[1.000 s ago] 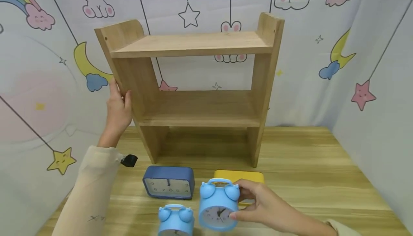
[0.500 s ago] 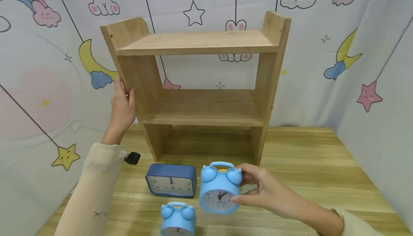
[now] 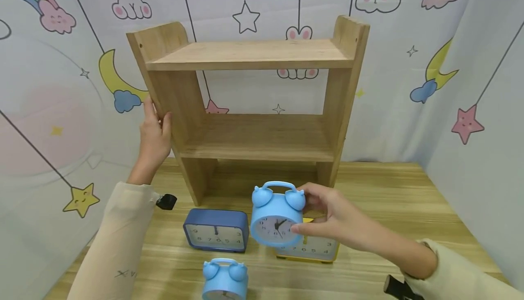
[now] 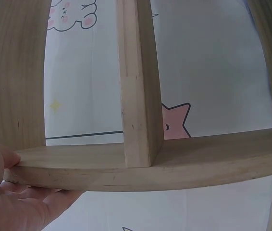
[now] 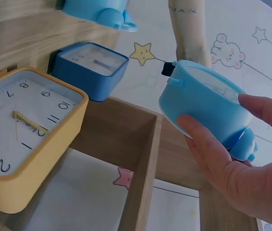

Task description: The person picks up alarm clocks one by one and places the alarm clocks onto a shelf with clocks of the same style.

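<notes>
A light blue twin-bell alarm clock (image 3: 275, 206) is held off the table by my right hand (image 3: 333, 211), thumb at the face rim and fingers behind. The right wrist view shows the same alarm clock (image 5: 203, 110) pinched at its rim and back. My left hand (image 3: 153, 140) grips the left side panel of a wooden shelf (image 3: 258, 137). Up close, in the left wrist view, thumb and fingers of that hand (image 4: 18, 204) lie on opposite faces of the board. The held clock partly covers the yellow clock (image 3: 321, 249) and the shelf's bottom opening.
On the table (image 3: 380, 200), a dark blue rectangular clock (image 3: 217, 219) stands before the shelf's left side. A second light blue twin-bell clock (image 3: 225, 278) is nearer, cut by the frame's lower edge. A patterned curtain (image 3: 393, 63) hangs behind the shelf.
My right hand has raised the light blue alarm clock and carried it forward toward the shelf. More of the yellow clock's face shows now. My left hand keeps its grip on the panel.
</notes>
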Demonstrator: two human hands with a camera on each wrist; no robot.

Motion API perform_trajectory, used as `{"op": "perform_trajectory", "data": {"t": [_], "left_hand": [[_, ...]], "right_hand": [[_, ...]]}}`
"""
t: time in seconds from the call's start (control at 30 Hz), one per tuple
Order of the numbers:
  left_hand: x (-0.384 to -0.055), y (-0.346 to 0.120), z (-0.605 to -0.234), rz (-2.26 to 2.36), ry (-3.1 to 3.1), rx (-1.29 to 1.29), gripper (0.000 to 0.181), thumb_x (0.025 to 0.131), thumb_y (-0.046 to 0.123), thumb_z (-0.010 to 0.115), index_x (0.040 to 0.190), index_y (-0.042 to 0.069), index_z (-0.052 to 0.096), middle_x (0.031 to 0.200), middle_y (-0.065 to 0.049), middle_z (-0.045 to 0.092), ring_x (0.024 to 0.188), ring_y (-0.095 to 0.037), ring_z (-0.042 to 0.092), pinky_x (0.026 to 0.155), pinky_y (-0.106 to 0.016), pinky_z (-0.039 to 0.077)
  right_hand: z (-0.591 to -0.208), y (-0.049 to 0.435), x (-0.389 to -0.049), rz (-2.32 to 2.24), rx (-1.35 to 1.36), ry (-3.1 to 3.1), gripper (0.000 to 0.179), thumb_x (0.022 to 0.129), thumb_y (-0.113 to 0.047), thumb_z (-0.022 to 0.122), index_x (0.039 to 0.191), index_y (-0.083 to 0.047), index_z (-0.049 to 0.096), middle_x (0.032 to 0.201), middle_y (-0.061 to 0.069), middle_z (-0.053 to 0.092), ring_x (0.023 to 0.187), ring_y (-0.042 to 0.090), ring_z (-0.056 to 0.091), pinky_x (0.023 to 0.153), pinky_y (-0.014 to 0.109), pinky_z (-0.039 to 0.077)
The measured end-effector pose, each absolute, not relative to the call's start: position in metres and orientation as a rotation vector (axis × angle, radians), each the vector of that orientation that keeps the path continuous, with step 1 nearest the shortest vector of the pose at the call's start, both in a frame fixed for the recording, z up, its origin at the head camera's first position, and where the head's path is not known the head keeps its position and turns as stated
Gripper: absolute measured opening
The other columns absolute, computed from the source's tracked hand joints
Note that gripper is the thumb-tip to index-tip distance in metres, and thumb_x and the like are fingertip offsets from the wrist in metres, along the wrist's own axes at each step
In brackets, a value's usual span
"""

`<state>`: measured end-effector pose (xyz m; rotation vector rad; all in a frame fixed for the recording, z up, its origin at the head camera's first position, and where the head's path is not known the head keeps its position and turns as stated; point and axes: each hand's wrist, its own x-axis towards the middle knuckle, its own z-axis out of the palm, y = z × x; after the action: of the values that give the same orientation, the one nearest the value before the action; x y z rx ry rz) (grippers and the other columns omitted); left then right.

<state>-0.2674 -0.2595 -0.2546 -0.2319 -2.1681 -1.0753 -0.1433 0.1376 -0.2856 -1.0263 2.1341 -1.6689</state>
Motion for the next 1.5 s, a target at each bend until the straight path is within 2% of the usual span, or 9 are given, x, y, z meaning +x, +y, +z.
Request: {"op": "perform_trajectory", "data": {"t": [0.27, 0.53, 0.77, 1.03, 1.2, 1.33, 1.5], "left_hand": [[-0.267, -0.26, -0.256, -1.086, -2.15, -0.253, 0.054, 0.108, 0.016, 0.041, 0.156, 0.013, 0.017, 0.141, -0.035, 0.044, 0.124, -0.048, 0.051, 0.099, -0.062, 0.043], [-0.267, -0.261, -0.256, -1.07, -2.151, -0.256, 0.056, 0.108, 0.017, 0.042, 0.157, 0.014, 0.016, 0.14, -0.036, 0.045, 0.123, -0.049, 0.051, 0.098, -0.062, 0.044], [-0.267, -0.26, -0.257, -1.068, -2.146, -0.258, 0.057, 0.107, 0.016, 0.042, 0.157, 0.014, 0.016, 0.14, -0.036, 0.045, 0.123, -0.048, 0.052, 0.098, -0.062, 0.044], [-0.267, -0.261, -0.257, -1.062, -2.138, -0.26, 0.056, 0.107, 0.016, 0.042, 0.157, 0.014, 0.016, 0.138, -0.037, 0.046, 0.121, -0.049, 0.053, 0.097, -0.062, 0.045], [-0.267, -0.261, -0.258, -1.058, -2.139, -0.251, 0.056, 0.107, 0.016, 0.042, 0.157, 0.014, 0.016, 0.139, -0.037, 0.046, 0.121, -0.048, 0.053, 0.098, -0.061, 0.044], [-0.268, -0.262, -0.258, -1.056, -2.138, -0.245, 0.056, 0.107, 0.017, 0.042, 0.157, 0.014, 0.017, 0.139, -0.037, 0.046, 0.122, -0.048, 0.052, 0.099, -0.061, 0.044], [-0.269, -0.262, -0.258, -1.047, -2.144, -0.25, 0.057, 0.107, 0.018, 0.042, 0.158, 0.016, 0.016, 0.14, -0.035, 0.046, 0.123, -0.048, 0.052, 0.098, -0.062, 0.044]], "right_hand": [[-0.274, 0.133, -0.154, -1.636, -1.078, 2.18, 0.045, 0.085, -0.002, 0.078, 0.12, 0.007, 0.052, 0.112, 0.018, 0.067, 0.104, 0.027, 0.067, 0.079, 0.036, 0.06], [-0.256, 0.129, -0.163, -1.583, -1.066, 2.283, 0.045, 0.085, -0.003, 0.078, 0.122, 0.007, 0.055, 0.115, 0.017, 0.066, 0.105, 0.029, 0.067, 0.08, 0.035, 0.059], [-0.239, 0.124, -0.169, -1.526, -1.061, 2.375, 0.047, 0.085, -0.005, 0.079, 0.125, 0.007, 0.057, 0.116, 0.014, 0.067, 0.108, 0.026, 0.067, 0.087, 0.032, 0.057], [-0.219, 0.12, -0.177, -1.513, -1.079, 2.458, 0.049, 0.083, -0.006, 0.081, 0.125, 0.003, 0.059, 0.112, 0.01, 0.068, 0.1, 0.022, 0.069, 0.086, 0.035, 0.058], [-0.207, 0.117, -0.181, -1.494, -1.07, 2.527, 0.051, 0.082, -0.006, 0.082, 0.126, 0.002, 0.059, 0.112, 0.009, 0.068, 0.101, 0.022, 0.067, 0.089, 0.038, 0.056], [-0.197, 0.115, -0.185, -1.541, -1.047, 2.508, 0.053, 0.082, -0.003, 0.081, 0.128, 0.004, 0.056, 0.114, 0.012, 0.068, 0.104, 0.024, 0.067, 0.088, 0.036, 0.057], [-0.183, 0.111, -0.188, -1.62, -0.998, 2.449, 0.055, 0.082, 0.002, 0.079, 0.131, 0.006, 0.053, 0.116, 0.017, 0.068, 0.104, 0.026, 0.067, 0.081, 0.038, 0.06]]}}
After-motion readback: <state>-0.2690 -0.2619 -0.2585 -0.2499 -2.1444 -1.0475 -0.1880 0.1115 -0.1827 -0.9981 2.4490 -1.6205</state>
